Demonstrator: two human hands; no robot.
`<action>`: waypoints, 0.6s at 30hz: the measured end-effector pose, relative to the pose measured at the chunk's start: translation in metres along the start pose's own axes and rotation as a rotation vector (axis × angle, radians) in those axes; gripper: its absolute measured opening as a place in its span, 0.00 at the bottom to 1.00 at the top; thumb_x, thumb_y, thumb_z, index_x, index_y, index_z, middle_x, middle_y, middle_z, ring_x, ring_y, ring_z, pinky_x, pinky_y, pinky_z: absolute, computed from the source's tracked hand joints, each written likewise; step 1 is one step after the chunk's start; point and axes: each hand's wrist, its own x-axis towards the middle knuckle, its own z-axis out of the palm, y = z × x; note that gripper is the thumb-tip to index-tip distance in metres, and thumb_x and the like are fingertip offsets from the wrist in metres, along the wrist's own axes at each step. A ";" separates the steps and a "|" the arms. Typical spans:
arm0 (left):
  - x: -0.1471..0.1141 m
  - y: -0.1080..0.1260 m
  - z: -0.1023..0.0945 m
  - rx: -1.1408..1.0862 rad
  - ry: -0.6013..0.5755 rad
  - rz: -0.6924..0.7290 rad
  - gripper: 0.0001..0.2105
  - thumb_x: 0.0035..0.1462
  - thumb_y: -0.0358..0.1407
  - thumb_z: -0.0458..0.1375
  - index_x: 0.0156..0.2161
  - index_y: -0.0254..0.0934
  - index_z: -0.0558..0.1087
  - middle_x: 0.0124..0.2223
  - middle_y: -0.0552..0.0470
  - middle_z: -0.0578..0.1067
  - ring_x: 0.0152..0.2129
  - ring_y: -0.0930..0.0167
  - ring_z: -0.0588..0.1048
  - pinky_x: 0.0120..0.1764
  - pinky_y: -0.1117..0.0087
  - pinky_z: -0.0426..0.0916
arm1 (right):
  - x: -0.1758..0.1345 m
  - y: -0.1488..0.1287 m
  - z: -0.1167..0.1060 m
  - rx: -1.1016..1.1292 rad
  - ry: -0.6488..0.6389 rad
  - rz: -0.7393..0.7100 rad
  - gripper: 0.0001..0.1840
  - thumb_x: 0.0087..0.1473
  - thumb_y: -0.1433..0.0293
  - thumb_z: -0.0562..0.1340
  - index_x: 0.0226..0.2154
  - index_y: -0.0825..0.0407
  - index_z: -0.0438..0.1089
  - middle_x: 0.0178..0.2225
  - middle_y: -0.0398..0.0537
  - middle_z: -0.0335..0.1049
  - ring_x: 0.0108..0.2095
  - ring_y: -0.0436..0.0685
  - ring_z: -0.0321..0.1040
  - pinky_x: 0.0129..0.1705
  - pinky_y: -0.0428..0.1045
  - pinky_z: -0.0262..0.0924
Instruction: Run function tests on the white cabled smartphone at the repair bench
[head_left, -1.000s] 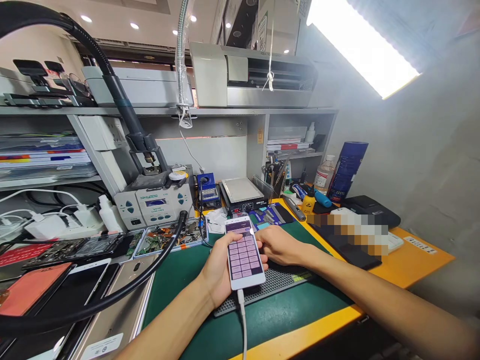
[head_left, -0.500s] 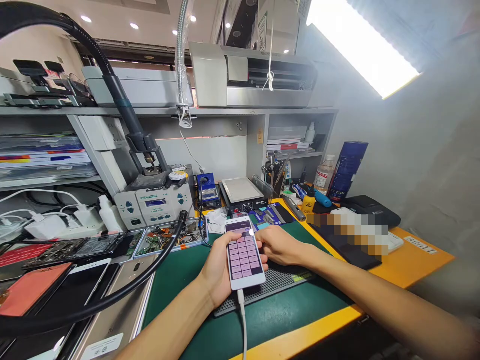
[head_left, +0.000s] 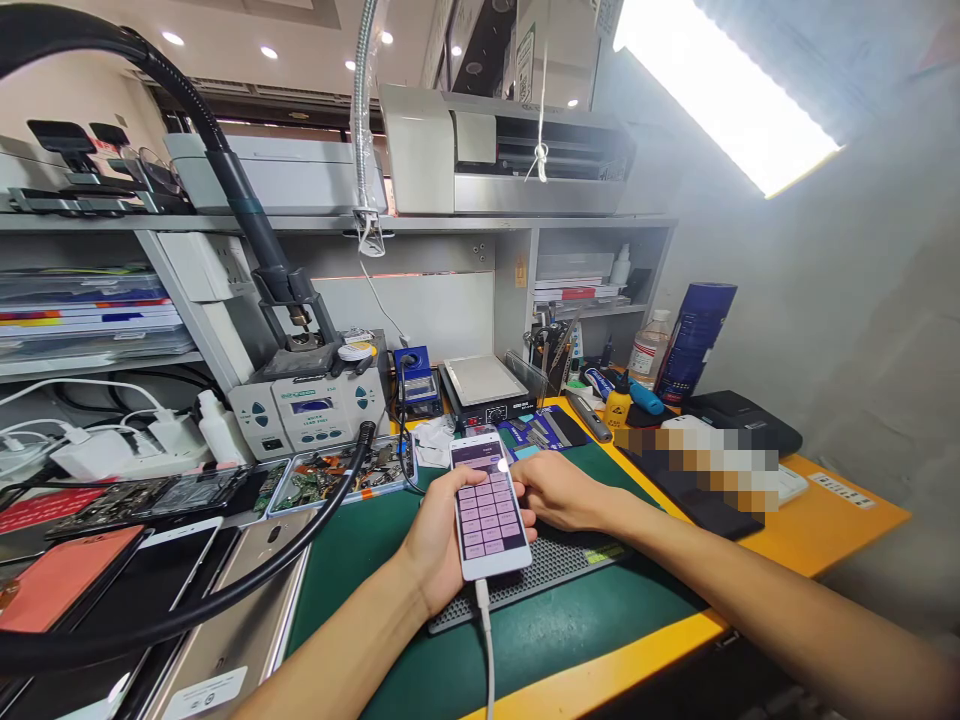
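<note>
A white smartphone lies upright in my left hand, screen towards me. The fingers wrap behind it and the thumb rests on the upper left of the screen. A grid of pinkish buttons shows on the display. A white cable is plugged into the phone's bottom edge. My right hand is closed at the phone's upper right edge; its fingertips are hidden, so whether they grip anything cannot be seen. Under both hands lies a grey perforated mat on a green work mat.
At left stand a hot-air station, a tray of small parts and several phones, including a gold one. A black hose curves across them. Behind are a flat heating plate and a yellow bottle. A shelf spans the back.
My left thumb has shifted very slightly on the screen. Both hands and the phone otherwise keep their places.
</note>
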 end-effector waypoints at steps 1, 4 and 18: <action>0.001 0.000 -0.001 -0.001 -0.002 0.001 0.19 0.60 0.38 0.52 0.41 0.22 0.79 0.34 0.34 0.81 0.29 0.60 0.82 0.39 0.62 0.77 | 0.000 0.000 0.000 0.005 0.003 -0.003 0.10 0.43 0.79 0.55 0.21 0.50 0.53 0.20 0.40 0.58 0.23 0.49 0.49 0.29 0.48 0.39; 0.004 -0.002 -0.003 -0.009 -0.012 0.003 0.19 0.60 0.39 0.53 0.43 0.23 0.78 0.36 0.33 0.82 0.31 0.58 0.83 0.40 0.61 0.77 | 0.000 0.000 0.001 0.012 0.003 0.000 0.10 0.42 0.79 0.55 0.21 0.50 0.53 0.20 0.39 0.58 0.23 0.49 0.48 0.29 0.48 0.39; 0.007 -0.001 -0.006 0.020 0.016 -0.010 0.21 0.63 0.43 0.53 0.47 0.25 0.77 0.38 0.36 0.83 0.31 0.57 0.83 0.39 0.60 0.77 | 0.001 0.003 0.002 0.010 0.014 -0.022 0.11 0.42 0.80 0.56 0.22 0.50 0.52 0.20 0.38 0.53 0.23 0.49 0.44 0.29 0.48 0.38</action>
